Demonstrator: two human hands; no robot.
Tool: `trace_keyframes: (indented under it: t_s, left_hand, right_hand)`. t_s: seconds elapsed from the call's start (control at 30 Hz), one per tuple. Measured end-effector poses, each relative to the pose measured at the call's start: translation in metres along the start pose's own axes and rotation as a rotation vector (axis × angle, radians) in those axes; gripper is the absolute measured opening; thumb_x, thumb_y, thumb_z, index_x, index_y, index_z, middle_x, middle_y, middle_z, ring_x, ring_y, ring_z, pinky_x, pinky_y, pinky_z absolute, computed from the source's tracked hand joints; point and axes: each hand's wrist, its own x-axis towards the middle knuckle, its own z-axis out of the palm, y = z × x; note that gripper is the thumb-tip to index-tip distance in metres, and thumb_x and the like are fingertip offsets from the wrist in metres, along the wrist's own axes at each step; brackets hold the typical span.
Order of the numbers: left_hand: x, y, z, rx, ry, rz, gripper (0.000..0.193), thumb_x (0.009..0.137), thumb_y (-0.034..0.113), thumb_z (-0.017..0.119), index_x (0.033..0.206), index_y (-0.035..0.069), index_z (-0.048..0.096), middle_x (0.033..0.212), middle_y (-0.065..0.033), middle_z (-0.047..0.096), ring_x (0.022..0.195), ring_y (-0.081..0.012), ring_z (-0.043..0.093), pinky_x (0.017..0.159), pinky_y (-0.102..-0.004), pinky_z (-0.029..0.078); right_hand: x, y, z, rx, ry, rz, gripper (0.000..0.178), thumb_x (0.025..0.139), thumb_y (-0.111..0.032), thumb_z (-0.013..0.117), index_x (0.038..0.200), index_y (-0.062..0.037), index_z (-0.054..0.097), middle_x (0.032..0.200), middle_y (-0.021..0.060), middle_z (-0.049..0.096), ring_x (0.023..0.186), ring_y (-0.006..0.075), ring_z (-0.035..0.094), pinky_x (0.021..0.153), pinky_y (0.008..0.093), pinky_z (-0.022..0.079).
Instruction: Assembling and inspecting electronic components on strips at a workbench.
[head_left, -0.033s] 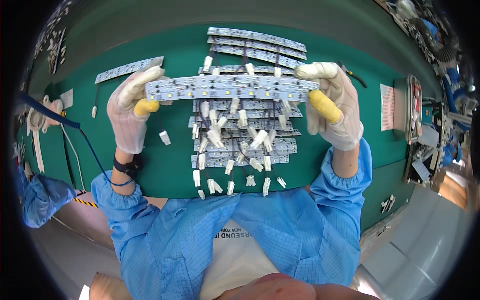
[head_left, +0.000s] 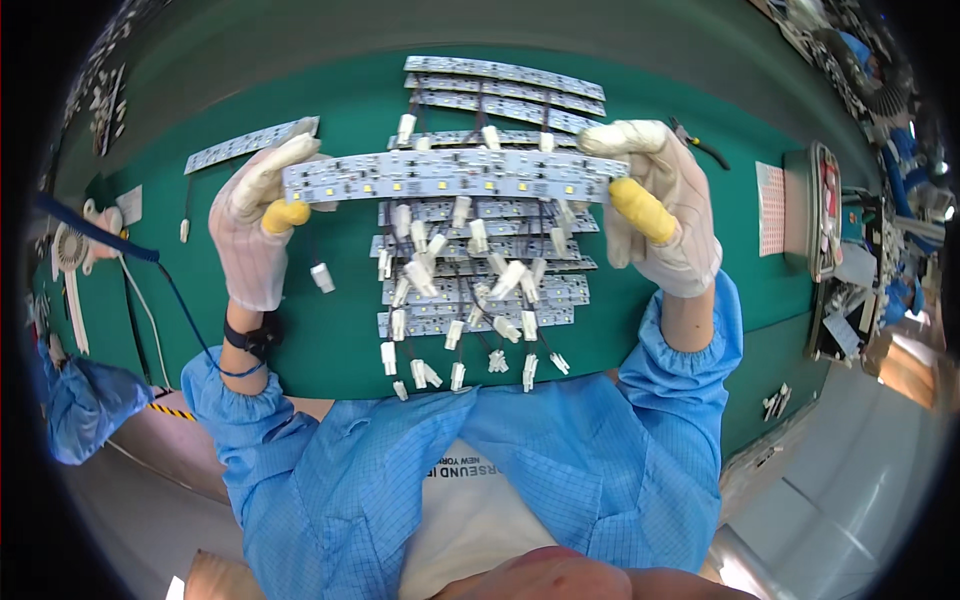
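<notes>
through the head camera i see the long white led circuit strip (head_left: 444, 172) held up above the middle of the table, one hand at each end. the left hand in a white glove (head_left: 252, 222) pinches its left end between a yellow-covered thumb and the fingers; the right hand in a white glove (head_left: 662, 212) grips the right end the same way.

room is tight around it: rows of white led strips with dark wires (head_left: 510, 72) lie beyond and below it, and a single white led strip (head_left: 235, 148) sits just behind the left fingers, where i cannot tell if they touch. the clearest patch i have is the green mat (head_left: 330, 335) left of the rows, under one small white dangling connector (head_left: 321, 278). a cluster of white plastic connectors (head_left: 453, 335) reaches almost to the blue checked jacket (head_left: 600, 450) at the front edge.

right of the right hand lie black-handled pliers (head_left: 710, 152) and a white sheet with red marks (head_left: 771, 210). a dark blue coiled cord (head_left: 185, 303) loops to the left wrist by a black wristband (head_left: 245, 338). a pale pink fan (head_left: 100, 235) is at far left; grey floor (head_left: 800, 520) shows lower right.

against the earlier frame, the grip matches; hands, strip and rows all sit slightly further left in my view.
</notes>
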Motion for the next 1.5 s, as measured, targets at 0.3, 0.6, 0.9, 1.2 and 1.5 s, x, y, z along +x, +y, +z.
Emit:
trace_keyframes:
  t_s: [0.3, 0.6, 0.9, 1.2, 1.5]
  left_hand:
    - [0.006, 0.007, 0.002, 0.134, -0.070, -0.067, 0.071, 0.081, 0.061, 0.050, 0.113, -0.002, 0.061, 0.117, -0.0149, 0.060, 0.087, -0.0172, 0.064, 0.076, -0.0264, 0.051]
    - [-0.005, 0.009, 0.001, -0.100, 0.047, -0.022, 0.056, 0.080, 0.040, 0.065, 0.112, -0.005, 0.059, 0.116, -0.0177, 0.059, 0.088, -0.0206, 0.065, 0.072, -0.0284, 0.056]
    - [0.001, 0.008, -0.002, 0.059, 0.022, 0.262, 0.043, 0.067, 0.038, 0.073, 0.101, 0.011, 0.070, 0.084, -0.0058, 0.066, 0.093, -0.0222, 0.066, 0.067, -0.0275, 0.051]
    - [0.000, 0.009, -0.003, -0.077, 0.039, -0.072, 0.034, 0.082, 0.019, 0.066, 0.113, 0.005, 0.062, 0.090, -0.0064, 0.070, 0.077, -0.0087, 0.066, 0.065, -0.0210, 0.046]
    - [-0.002, 0.016, -0.003, 0.038, -0.063, 0.057, 0.052, 0.085, 0.036, 0.062, 0.117, -0.004, 0.056, 0.113, -0.0144, 0.063, 0.077, -0.0158, 0.066, 0.075, -0.0239, 0.050]
  right_hand:
    - [0.001, -0.009, 0.000, -0.082, -0.070, 0.068, 0.054, 0.087, -0.034, 0.061, 0.118, 0.0082, 0.046, 0.075, 0.0144, 0.063, 0.039, 0.0045, 0.047, 0.038, 0.0143, 0.033]
    - [0.006, -0.004, -0.006, -0.084, -0.013, 0.120, 0.045, 0.085, -0.025, 0.064, 0.116, 0.0049, 0.051, 0.092, 0.0107, 0.065, 0.051, 0.0069, 0.053, 0.043, 0.0168, 0.036]
    - [0.010, 0.014, -0.019, -0.282, 0.017, 0.091, 0.040, 0.092, -0.022, 0.052, 0.121, 0.0046, 0.046, 0.105, 0.0035, 0.054, 0.080, 0.0033, 0.047, 0.065, 0.0139, 0.034]
    - [0.006, 0.013, -0.001, -0.192, -0.045, -0.012, 0.039, 0.090, -0.023, 0.056, 0.114, 0.0062, 0.048, 0.060, 0.0014, 0.053, 0.037, 0.0031, 0.039, 0.036, 0.0156, 0.026]
    - [0.012, 0.011, -0.004, -0.290, 0.012, -0.038, 0.057, 0.090, -0.040, 0.056, 0.116, 0.0099, 0.047, 0.056, -0.0028, 0.048, 0.038, 0.0013, 0.037, 0.038, 0.0145, 0.024]
